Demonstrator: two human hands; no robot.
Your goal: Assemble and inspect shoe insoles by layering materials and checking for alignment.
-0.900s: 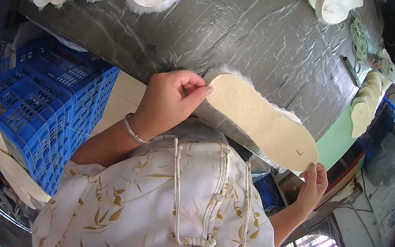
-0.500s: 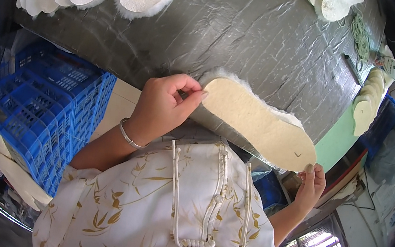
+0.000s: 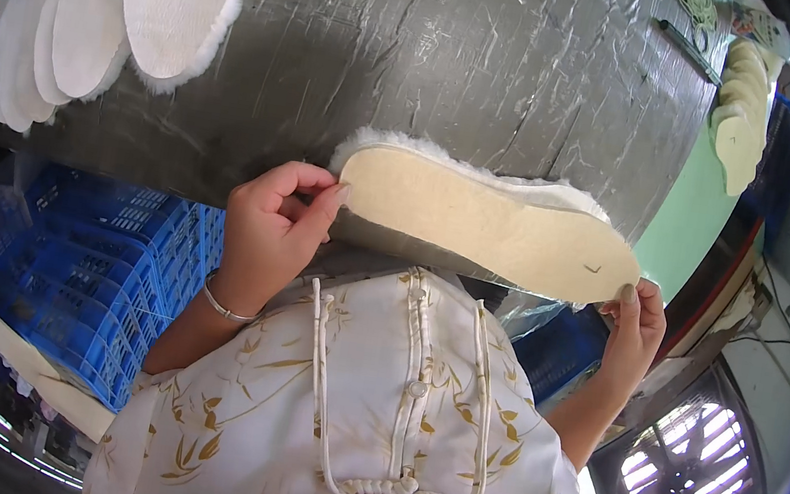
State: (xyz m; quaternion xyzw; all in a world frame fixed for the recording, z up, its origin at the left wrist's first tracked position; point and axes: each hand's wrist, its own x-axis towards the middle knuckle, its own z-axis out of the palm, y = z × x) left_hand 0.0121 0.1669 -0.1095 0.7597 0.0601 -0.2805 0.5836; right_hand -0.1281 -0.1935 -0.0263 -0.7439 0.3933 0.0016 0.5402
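A cream insole point(image 3: 480, 219) with a small check-shaped mark lies over a white fleece insole point(image 3: 564, 194), whose fluffy edge shows along the far side. My left hand point(image 3: 274, 230) pinches the left end between thumb and fingers. At the marked right end, my right hand point(image 3: 636, 327) grips the edge, thumb on top. Whether both layers are caught in each pinch is hard to tell. The pair spans the near edge of the dark, film-covered table point(image 3: 421, 59).
Several white fleece insoles point(image 3: 182, 5) overlap at the far left. Cream insoles point(image 3: 738, 124) sit in a row on a green sheet point(image 3: 697, 214) at the right, near a dark pen point(image 3: 690, 52) and green string point(image 3: 697, 4). Blue crates point(image 3: 98, 276) stand left; a fan point(image 3: 687, 470) is lower right.
The view has turned, so the table and insole stacks appear shifted left. Both hands keep their pinches on the two ends, and the insole now looks more level.
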